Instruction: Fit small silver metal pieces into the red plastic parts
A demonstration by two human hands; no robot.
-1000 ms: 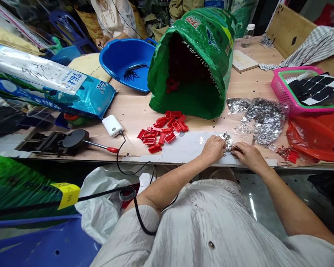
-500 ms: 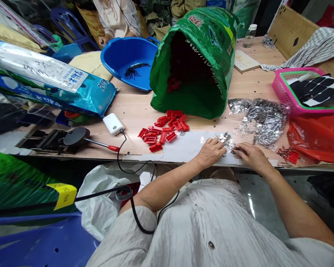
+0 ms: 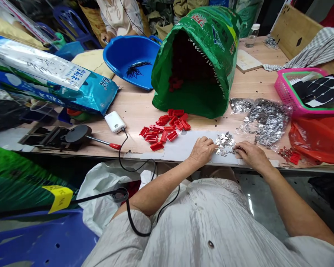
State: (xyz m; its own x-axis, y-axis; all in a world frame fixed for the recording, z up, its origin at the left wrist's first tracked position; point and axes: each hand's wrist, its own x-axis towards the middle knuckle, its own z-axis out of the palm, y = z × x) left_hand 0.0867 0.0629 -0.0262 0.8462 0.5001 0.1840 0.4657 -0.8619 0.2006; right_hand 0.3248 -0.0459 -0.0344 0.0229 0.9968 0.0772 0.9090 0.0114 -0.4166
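Observation:
A small heap of flat silvery metal pieces (image 3: 225, 141) lies on a pale sheet (image 3: 180, 145) at the table's front edge. At the left side of this heap is my left hand (image 3: 202, 151), its fingers bent and pressed together; whatever they pinch is too small to make out. My right hand (image 3: 249, 154) rests at the heap's right side with thumb and fingers closed, and I cannot see clearly what is between them. Several red plastic parts (image 3: 164, 129) are scattered left of the sheet, in front of a green bag (image 3: 190, 96) lying open toward me.
Clear plastic bags of metal pieces (image 3: 267, 120) lie behind my right hand, near a pink basket (image 3: 285, 92) and a red plastic bag (image 3: 317, 137). To the left are a white box with a cable (image 3: 114, 122), a hand press (image 3: 78, 135) and a blue basin (image 3: 128, 55). A person sits opposite.
My left hand has moved left, off the metal heap, uncovering more of it. Loose pieces that lay left of the heap no longer show there. The right hand stays nearly in place.

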